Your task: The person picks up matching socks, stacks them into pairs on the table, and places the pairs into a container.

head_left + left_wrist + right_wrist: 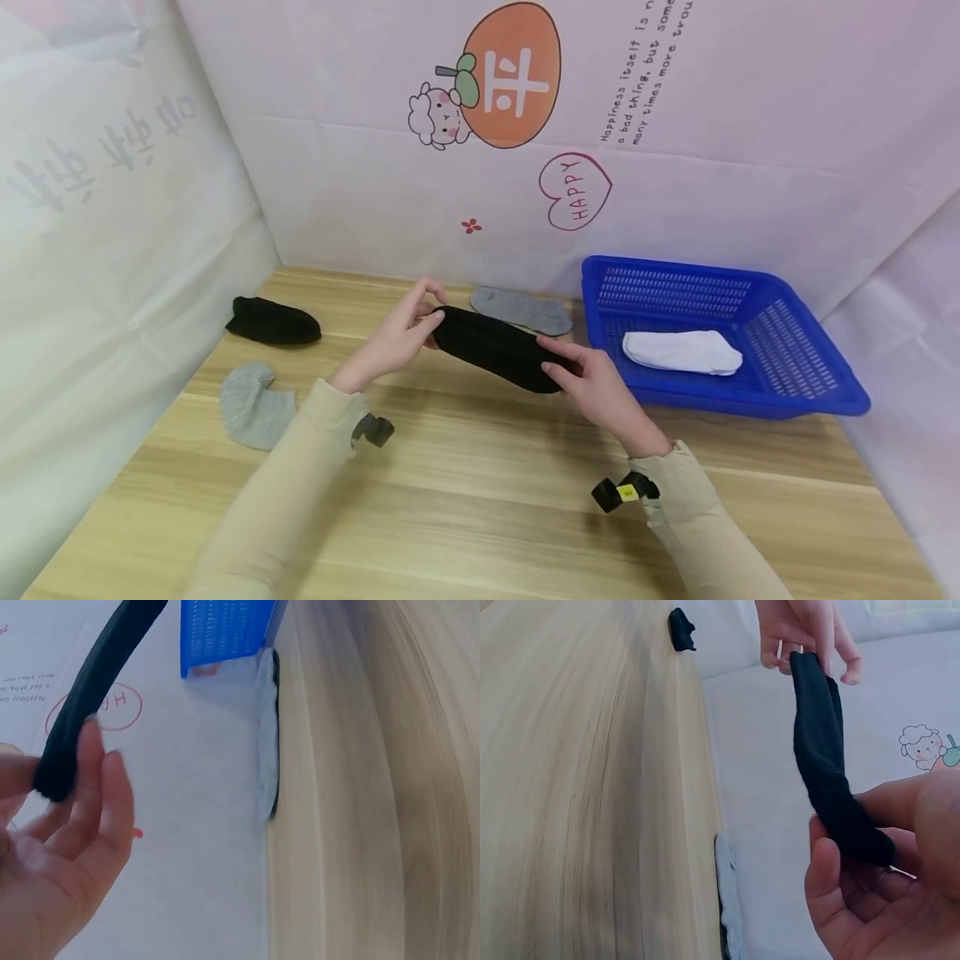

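A black sock [491,346] is stretched out between both hands above the wooden table. My left hand [397,337] pinches its left end between thumb and fingers, as the left wrist view also shows. At the other end, my right hand [596,383] grips the sock with the thumb on the near side; in the right wrist view the fingers [826,881] curl beneath the dark fabric. Behind the held sock lies a grey sock [522,311] along the back edge of the table.
To the right stands a blue basket [757,400] with a white sock [682,352] lying inside. Another black sock [273,322] and a bent grey sock [255,407] lie at the left of the table [450,508]. Printed white sheeting [360,183] rises behind and at both sides.
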Demonstrator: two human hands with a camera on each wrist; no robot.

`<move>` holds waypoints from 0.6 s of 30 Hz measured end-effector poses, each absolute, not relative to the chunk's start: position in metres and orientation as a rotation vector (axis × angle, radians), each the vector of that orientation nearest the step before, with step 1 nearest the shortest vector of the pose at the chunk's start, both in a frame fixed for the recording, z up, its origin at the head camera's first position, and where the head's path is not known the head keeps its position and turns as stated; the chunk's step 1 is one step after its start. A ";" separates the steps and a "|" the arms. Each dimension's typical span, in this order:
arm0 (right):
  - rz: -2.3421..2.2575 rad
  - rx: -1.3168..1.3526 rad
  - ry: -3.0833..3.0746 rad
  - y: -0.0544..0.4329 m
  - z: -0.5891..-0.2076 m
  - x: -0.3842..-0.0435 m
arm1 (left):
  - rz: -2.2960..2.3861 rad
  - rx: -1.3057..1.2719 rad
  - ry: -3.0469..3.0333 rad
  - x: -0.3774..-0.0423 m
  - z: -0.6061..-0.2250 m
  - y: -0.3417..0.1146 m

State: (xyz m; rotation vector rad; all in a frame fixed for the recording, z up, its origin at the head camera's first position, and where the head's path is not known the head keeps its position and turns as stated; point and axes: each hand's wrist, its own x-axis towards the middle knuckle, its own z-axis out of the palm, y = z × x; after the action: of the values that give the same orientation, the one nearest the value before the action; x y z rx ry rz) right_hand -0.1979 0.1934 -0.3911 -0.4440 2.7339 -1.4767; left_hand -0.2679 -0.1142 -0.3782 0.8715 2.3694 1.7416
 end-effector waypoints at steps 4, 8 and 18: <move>-1.441 -0.460 2.726 0.194 -0.392 -0.197 | 1.576 0.884 2.372 -0.263 -0.373 -0.124; -1.397 -0.463 2.699 0.194 -0.395 -0.196 | 1.308 0.871 2.473 -0.259 -0.370 -0.132; -1.321 -0.474 2.627 0.190 -0.405 -0.197 | 1.110 0.805 2.464 -0.255 -0.378 -0.136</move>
State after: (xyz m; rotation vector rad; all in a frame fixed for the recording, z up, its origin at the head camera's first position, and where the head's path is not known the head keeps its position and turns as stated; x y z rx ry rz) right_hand -0.1971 0.1901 -0.4053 -0.4745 2.6268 -1.3206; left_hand -0.2549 -0.1364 -0.3784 0.8051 2.4642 1.1097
